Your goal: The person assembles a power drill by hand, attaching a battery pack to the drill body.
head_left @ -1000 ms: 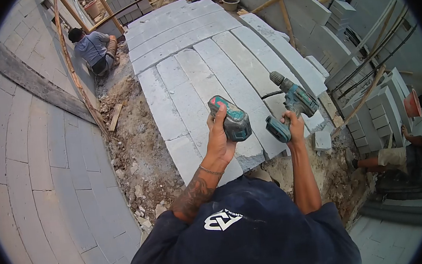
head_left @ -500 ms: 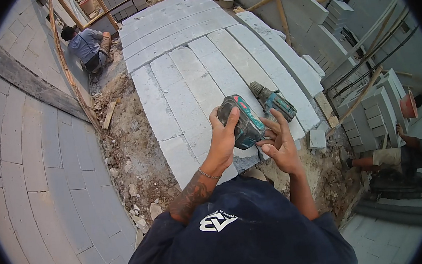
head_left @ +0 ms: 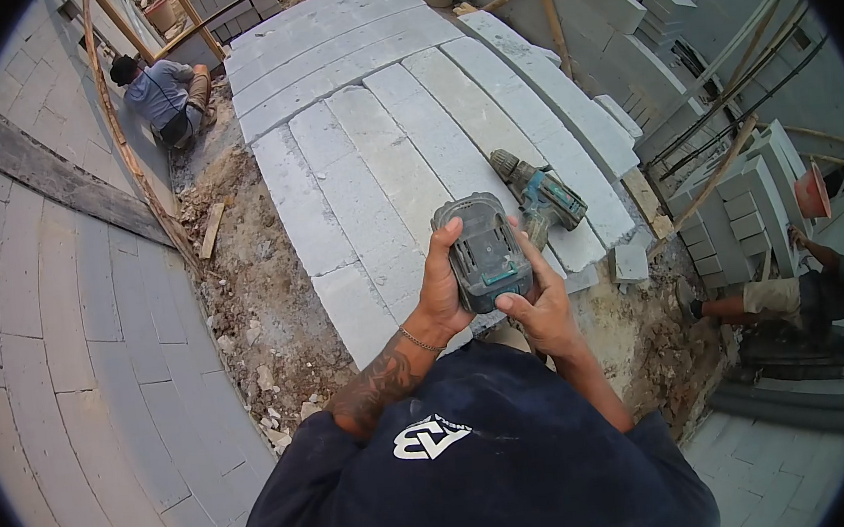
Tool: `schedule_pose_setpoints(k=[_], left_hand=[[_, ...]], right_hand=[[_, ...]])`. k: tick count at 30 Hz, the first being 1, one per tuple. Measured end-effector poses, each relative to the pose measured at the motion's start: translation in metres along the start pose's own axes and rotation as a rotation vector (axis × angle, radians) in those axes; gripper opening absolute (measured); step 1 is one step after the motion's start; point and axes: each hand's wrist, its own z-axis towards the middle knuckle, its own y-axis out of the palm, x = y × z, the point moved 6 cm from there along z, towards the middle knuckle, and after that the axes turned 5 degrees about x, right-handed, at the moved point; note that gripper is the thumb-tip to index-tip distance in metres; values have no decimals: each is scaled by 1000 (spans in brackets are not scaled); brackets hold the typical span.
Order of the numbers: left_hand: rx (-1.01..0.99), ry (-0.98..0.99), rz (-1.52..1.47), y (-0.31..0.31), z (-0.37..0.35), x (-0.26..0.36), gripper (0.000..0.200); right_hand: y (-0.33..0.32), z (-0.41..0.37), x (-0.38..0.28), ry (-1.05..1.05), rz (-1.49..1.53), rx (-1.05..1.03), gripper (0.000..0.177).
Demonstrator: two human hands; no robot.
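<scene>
Between my two hands is a dark grey battery pack (head_left: pixel 482 248) with teal trim, its slotted terminal face turned up towards me. My left hand (head_left: pixel 441 280) grips its left side, the thumb lying over the top edge. On the right side and lower corner, my right hand (head_left: pixel 543 305) closes on the same pack, thumb at the bottom edge and fingers behind. Just beyond lies a teal and black cordless drill (head_left: pixel 539 193) on its side on the pale blocks (head_left: pixel 383 161), its chuck pointing away to the upper left.
A person (head_left: pixel 165 100) squats by the left wall. Another person (head_left: pixel 815 284) is at the right near stacked blocks (head_left: pixel 740 226) and a red bucket (head_left: pixel 811 193). Bamboo poles (head_left: pixel 551 13) slant at the back. Rubble (head_left: pixel 245 309) covers the ground left of the blocks.
The battery pack has turned from its labelled side to its terminal face. My right hand has moved in and now grips it more fully. The drill stays on the blocks.
</scene>
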Motion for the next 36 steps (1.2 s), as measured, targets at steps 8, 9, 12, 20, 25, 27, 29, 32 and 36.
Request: schedule_pose_setpoints(k=[8, 9, 12, 20, 25, 27, 29, 32, 36], left_hand=[[68, -3, 60, -2, -4, 1, 53], [101, 7, 112, -3, -5, 1, 48], [44, 74, 30, 12, -9, 3, 48], [10, 163, 505, 6, -10, 3, 68], [-29, 120, 489, 0, -18, 0, 72], [-43, 147, 504, 2, -19, 3, 77], [-57, 170, 516, 5, -21, 6, 81], [-114, 135, 509, 8, -19, 11, 90], [-228, 218, 637, 23, -23, 17, 99]], right_hand=[[-10, -7, 23, 176, 192, 21, 80], [-8, -7, 27, 282, 456, -9, 75], [-17, -7, 32, 233, 661, 3, 60], [-15, -13, 46, 249, 882, -52, 58], [-15, -22, 43, 261, 720, -111, 69], [-15, -23, 39, 258, 675, -90, 71], [-14, -26, 36, 254, 629, -65, 73], [-14, -25, 38, 243, 621, -12, 76], [-17, -25, 39, 297, 718, -121, 82]])
